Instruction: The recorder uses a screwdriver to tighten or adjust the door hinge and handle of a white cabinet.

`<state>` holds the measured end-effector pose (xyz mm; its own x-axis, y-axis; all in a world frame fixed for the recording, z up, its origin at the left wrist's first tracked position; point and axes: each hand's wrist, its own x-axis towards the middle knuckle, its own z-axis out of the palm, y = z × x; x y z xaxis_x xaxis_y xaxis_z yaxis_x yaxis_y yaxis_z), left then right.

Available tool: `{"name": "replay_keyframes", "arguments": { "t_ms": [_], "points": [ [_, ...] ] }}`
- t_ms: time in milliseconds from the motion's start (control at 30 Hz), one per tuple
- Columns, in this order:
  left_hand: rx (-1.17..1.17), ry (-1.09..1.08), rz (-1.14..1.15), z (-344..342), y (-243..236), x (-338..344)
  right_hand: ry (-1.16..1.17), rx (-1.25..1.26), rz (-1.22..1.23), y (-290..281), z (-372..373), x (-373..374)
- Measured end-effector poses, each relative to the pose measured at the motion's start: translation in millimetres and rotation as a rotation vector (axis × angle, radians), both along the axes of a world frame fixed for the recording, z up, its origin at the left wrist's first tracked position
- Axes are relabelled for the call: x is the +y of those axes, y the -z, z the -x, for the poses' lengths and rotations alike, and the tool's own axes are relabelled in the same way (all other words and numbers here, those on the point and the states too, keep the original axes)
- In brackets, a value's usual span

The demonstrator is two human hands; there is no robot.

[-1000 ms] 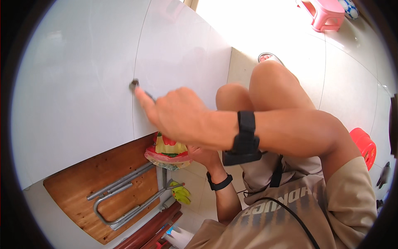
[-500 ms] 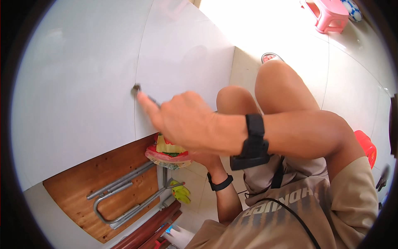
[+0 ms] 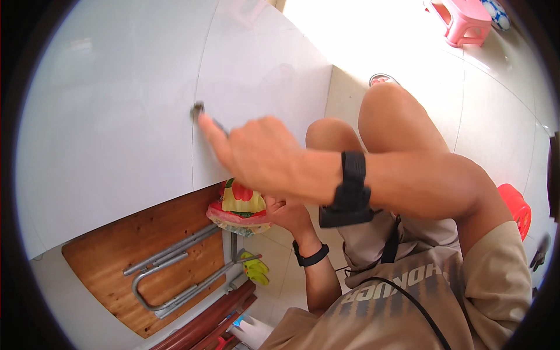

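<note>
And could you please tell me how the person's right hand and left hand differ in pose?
The right hand reaches over the white surface, index finger extended along a small dark tool; the left hand is lower, beside a colourful plastic bag.
The right hand shows its back openly, while the left hand is partly hidden behind the right.
Both have a black band at the wrist.

Red-and-yellow bag, white panels, pink stool (ball patterned blue-and-white)

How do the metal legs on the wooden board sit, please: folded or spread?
Folded, it appears: the metal legs lie along the face of the wooden board, nearly side by side.
</note>
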<state>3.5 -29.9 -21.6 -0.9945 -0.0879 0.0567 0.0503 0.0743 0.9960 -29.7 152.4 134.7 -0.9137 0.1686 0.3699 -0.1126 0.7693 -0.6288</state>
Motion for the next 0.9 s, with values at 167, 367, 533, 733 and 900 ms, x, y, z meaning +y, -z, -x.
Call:
{"name": "replay_keyframes", "arguments": {
  "t_ms": [167,367,533,733,900],
  "points": [
    [0.922,-0.607,1.069,12,28,20,-0.052,-0.004,0.089,-11,-3,-43],
    [0.604,0.041,0.594,16,-8,-2,-0.104,-0.017,-0.064,-10,-8,-28],
    [-0.049,0.061,0.183,7,-20,-3,-0.003,-0.031,-0.031,-12,11,15],
    [0.36,0.101,0.408,22,-12,-35,-0.175,0.031,0.076,-14,-14,-46],
    [0.276,0.132,0.329,34,-16,-43,-0.13,0.016,-0.024,-1,-3,-16]
  ]
}}
